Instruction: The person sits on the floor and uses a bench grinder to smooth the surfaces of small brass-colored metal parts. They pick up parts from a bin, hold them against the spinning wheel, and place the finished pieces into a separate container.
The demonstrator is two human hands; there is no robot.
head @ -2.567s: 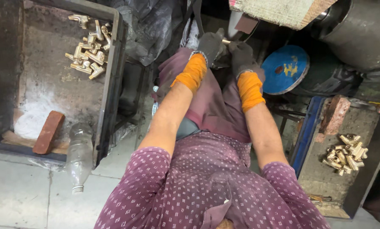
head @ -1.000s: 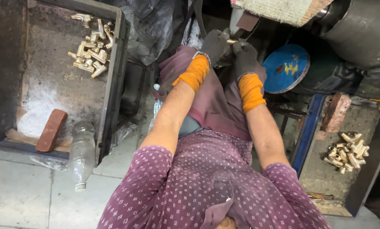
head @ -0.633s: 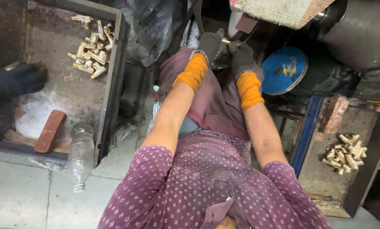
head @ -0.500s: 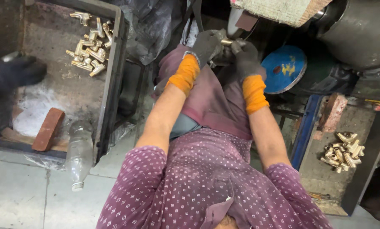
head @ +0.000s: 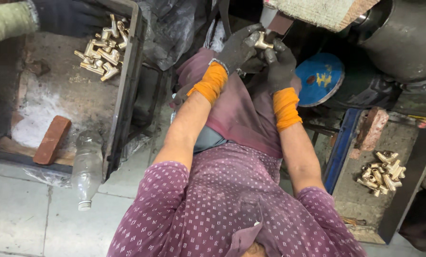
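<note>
Both my hands wear dark gloves with orange cuffs. My left hand (head: 239, 45) and my right hand (head: 280, 64) together grip a small brass fitting (head: 261, 42), held up against the buffing wheel (head: 317, 10) at the top. The fitting sits between the fingertips of both hands, just below the wheel's rim. My forearms reach forward over my maroon-clad lap.
A metal tray (head: 127, 95) on the left holds a pile of brass fittings (head: 101, 50) and a brick (head: 52, 139); another person's gloved hand (head: 65, 16) reaches into it. A plastic bottle (head: 87, 166) lies beside it. A second brass pile (head: 382, 172) sits right, near a blue disc (head: 320, 78).
Another person's gloved hand has entered at the left and moved up to the brass pile in the tray. My hands stay at the wheel with the fitting.
</note>
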